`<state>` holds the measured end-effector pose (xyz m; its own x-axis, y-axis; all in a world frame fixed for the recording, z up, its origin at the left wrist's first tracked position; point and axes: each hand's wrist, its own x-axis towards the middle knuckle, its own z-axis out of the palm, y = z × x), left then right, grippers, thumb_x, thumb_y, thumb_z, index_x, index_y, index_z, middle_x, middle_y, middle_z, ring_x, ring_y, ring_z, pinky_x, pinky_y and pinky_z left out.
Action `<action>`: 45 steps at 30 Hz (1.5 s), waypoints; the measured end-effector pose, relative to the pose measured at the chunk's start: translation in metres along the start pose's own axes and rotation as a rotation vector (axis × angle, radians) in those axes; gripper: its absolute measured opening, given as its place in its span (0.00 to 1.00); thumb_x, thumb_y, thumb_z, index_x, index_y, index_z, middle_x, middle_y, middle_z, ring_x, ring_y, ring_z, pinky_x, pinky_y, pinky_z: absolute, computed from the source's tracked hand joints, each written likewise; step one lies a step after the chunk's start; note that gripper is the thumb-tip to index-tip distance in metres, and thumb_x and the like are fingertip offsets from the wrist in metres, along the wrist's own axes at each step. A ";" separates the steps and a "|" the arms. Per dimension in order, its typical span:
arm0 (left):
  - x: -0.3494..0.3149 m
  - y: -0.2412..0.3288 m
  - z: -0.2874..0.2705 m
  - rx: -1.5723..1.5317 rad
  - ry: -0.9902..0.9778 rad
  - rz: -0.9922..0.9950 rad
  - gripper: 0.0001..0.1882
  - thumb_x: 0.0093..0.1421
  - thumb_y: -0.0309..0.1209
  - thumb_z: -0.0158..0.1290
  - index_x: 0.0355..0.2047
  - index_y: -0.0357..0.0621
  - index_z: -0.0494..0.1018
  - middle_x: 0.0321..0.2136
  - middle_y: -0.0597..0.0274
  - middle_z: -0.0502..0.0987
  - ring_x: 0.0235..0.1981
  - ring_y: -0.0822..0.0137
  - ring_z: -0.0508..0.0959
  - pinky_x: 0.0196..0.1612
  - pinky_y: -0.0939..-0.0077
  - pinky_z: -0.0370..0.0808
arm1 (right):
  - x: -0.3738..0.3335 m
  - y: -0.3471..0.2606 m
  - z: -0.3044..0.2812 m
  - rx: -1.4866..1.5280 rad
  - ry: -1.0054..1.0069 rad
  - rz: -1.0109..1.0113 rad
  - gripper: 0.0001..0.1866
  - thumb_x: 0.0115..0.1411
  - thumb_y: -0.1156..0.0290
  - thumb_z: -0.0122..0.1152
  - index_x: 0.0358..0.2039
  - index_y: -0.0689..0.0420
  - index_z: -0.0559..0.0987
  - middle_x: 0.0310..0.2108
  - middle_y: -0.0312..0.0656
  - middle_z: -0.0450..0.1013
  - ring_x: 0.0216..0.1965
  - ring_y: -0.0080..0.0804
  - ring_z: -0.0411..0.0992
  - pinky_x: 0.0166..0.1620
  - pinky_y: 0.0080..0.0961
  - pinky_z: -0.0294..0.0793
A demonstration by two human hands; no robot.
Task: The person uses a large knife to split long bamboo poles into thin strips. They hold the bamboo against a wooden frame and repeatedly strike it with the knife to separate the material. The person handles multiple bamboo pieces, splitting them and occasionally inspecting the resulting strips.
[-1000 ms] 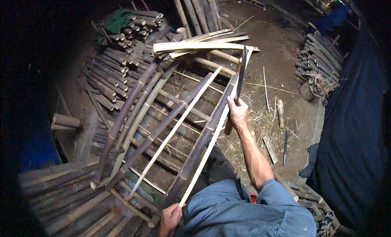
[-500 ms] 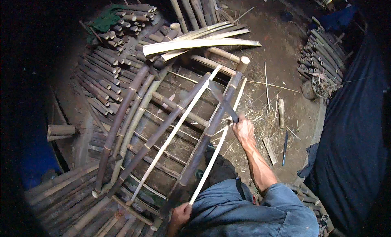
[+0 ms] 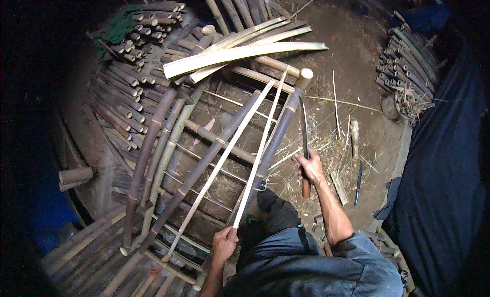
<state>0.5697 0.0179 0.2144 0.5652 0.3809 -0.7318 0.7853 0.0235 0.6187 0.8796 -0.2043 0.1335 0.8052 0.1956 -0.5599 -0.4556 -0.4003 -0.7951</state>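
Note:
My left hand (image 3: 223, 243) is closed on the near end of a pale bamboo strip (image 3: 259, 156). The strip slants away over a bamboo frame (image 3: 278, 136), its far end by the frame's far crossbar. A second pale strip (image 3: 219, 167) lies across the frame to its left, touched by neither hand. To the right of the frame, my right hand (image 3: 312, 168) grips a long-bladed machete (image 3: 305, 121) near where blade and handle meet. Its blade points away from me, and the brown handle sticks out below my fingers.
Split bamboo pieces (image 3: 240, 57) lie across the frame's far end. Stacks of bamboo poles stand at left (image 3: 120, 100) and far right (image 3: 408, 65). Shavings, a short bamboo piece (image 3: 354, 139) and a thin dark blade-like tool (image 3: 359, 182) lie on the ground. A dark cloth (image 3: 434, 159) hangs at right.
The strip in my left hand has swung left, from outside the frame's right rail to over the frame. The machete has moved off the rail and turned to point straight away.

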 end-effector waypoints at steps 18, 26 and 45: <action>-0.077 0.009 -0.033 0.114 -0.015 0.062 0.16 0.63 0.37 0.50 0.43 0.36 0.77 0.19 0.59 0.74 0.19 0.70 0.73 0.26 0.74 0.70 | 0.045 -0.079 0.038 0.365 -0.094 -0.165 0.07 0.61 0.69 0.61 0.31 0.61 0.76 0.22 0.34 0.74 0.16 0.18 0.67 0.20 0.18 0.65; -0.056 0.006 -0.034 0.158 -0.005 0.026 0.16 0.63 0.36 0.49 0.39 0.34 0.76 0.20 0.52 0.76 0.22 0.60 0.77 0.29 0.66 0.72 | -0.001 -0.060 0.082 0.620 -0.339 -0.059 0.03 0.59 0.76 0.58 0.28 0.59 0.75 0.19 0.35 0.70 0.17 0.21 0.68 0.22 0.23 0.71; -0.017 -0.059 -0.050 0.362 -0.152 -0.114 0.17 0.62 0.39 0.52 0.48 0.45 0.75 0.38 0.42 0.77 0.40 0.43 0.77 0.44 0.59 0.74 | 0.137 0.095 0.169 -0.377 0.140 0.117 0.20 0.51 0.62 0.63 0.35 0.68 0.80 0.25 0.55 0.77 0.29 0.44 0.78 0.35 0.37 0.75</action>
<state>0.5013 0.0568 0.2046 0.4792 0.2531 -0.8404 0.8679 -0.2794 0.4108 0.8823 -0.0648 -0.0583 0.8117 0.0162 -0.5839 -0.3974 -0.7174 -0.5722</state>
